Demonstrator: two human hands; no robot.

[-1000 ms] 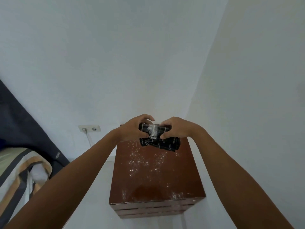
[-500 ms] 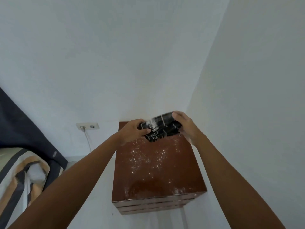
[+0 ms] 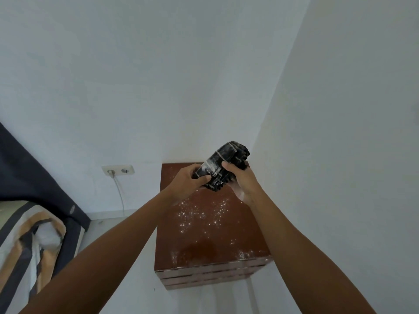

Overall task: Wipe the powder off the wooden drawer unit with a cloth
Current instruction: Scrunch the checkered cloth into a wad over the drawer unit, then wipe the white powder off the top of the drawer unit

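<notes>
White powder [image 3: 199, 217] still speckles most of the wooden drawer unit [image 3: 212, 243] in the room's corner, wiping apparently unfinished, as left hand [image 3: 189, 181] and right hand [image 3: 240, 180] grip a bunched dark cloth [image 3: 221, 165] lifted above its far edge.

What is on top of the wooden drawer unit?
White powder lies scattered on the drawer unit. Both hands hold the cloth above its far part, which they cover.
</notes>
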